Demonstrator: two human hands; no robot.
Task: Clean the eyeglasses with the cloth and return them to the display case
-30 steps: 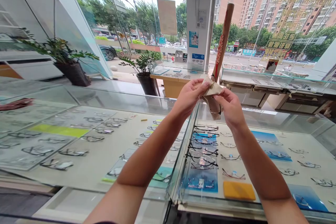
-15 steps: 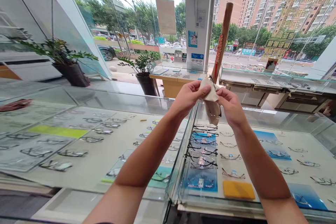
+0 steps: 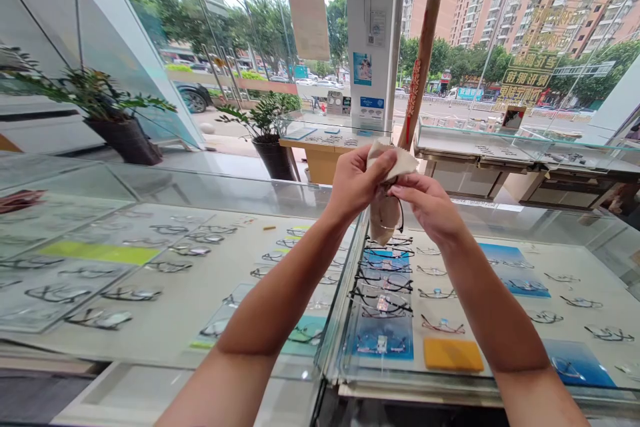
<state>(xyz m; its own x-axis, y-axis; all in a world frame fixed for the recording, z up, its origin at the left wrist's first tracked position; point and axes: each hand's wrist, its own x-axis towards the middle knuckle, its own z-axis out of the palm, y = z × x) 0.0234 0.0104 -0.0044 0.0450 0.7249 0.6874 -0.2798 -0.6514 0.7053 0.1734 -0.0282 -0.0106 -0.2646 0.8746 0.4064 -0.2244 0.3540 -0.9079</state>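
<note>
Above the glass counter, my left hand point(image 3: 357, 177) is closed on a cream cleaning cloth point(image 3: 393, 159), its thumb pressing on the fabric. A lower part of the cloth hangs beneath my fingers. Against it shows a pair of eyeglasses point(image 3: 401, 217) with a thin dark frame, mostly covered by the cloth and my fingers. My right hand point(image 3: 425, 199) pinches the eyeglasses beside my left fingertips. Whether the cloth wraps both lenses I cannot tell.
Below my hands, a glass display case point(image 3: 330, 347) holds rows of eyeglass frames point(image 3: 385, 280) and a yellow block point(image 3: 453, 355). A wooden post point(image 3: 423, 67) rises beyond my hands. Potted plants point(image 3: 273, 147) stand by the window, and more showcases point(image 3: 475, 147) at the back right.
Both hands have moved slightly left with the cloth and eyeglasses. My right fingers now lie lower on the frame and straighter, and more cloth shows above them. The view has shifted a little.
</note>
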